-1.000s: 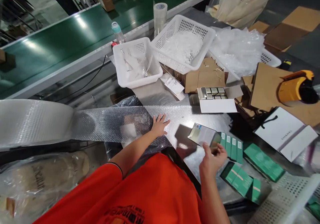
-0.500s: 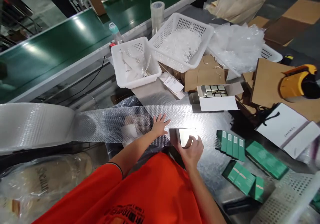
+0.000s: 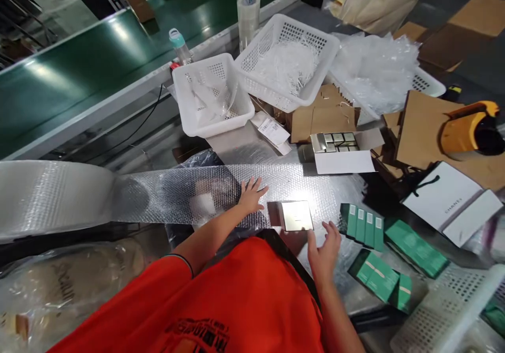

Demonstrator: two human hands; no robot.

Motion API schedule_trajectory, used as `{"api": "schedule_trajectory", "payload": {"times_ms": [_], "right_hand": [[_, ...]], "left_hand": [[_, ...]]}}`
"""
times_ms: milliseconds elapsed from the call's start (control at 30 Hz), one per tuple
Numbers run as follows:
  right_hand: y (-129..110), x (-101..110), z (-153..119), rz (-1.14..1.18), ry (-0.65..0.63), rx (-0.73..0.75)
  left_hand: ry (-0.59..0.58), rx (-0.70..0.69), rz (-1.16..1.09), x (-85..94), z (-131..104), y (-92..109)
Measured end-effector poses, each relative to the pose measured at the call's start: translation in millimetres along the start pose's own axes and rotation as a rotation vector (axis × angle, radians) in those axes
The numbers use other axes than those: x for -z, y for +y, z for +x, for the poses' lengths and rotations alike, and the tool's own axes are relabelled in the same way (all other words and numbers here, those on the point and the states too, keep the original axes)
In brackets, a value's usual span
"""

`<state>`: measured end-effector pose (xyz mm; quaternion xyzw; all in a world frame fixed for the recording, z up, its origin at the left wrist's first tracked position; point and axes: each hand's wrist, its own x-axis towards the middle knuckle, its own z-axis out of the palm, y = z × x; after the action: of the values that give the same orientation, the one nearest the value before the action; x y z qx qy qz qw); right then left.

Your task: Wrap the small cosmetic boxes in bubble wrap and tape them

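Note:
My left hand lies with spread fingers on a strip of bubble wrap, which runs from a big roll at the left across the metal table. A small shiny gold box rests on the wrap's right part, a short way right of my left hand. Just to the right of that box is my right hand, its fingers apart and holding nothing. Several green boxes lie farther right. Behind, an open white carton holds several small gold-topped boxes.
Two white baskets stand at the back, beside a clear film roll and a bottle. A green conveyor runs behind. At the right are a white paper bag, a yellow tape dispenser and another basket.
My right hand has let go of the small gold box and moved right, fingers opened. The box stays in place, and my left hand still lies on the wrap.

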<state>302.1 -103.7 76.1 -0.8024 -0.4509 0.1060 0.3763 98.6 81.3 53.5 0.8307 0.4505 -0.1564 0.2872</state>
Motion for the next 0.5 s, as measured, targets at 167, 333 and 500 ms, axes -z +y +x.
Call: {"api": "schedule_trajectory", "payload": {"times_ms": [167,333,500], "right_hand": [[-9.0,-9.7,6.1,-0.072,-0.086,0.09],[-26.7,-35.8,10.0,-0.204,-0.194,0.075],[-35.4,-35.9,10.8,-0.29,-0.253,-0.058]], "left_hand": [[0.007,0.007,0.032,2.8,-2.2,2.3],[-0.004,0.024,0.059,4.6,-2.5,4.7],[0.007,0.023,0.086,1.4,-1.4,3.6]]}}
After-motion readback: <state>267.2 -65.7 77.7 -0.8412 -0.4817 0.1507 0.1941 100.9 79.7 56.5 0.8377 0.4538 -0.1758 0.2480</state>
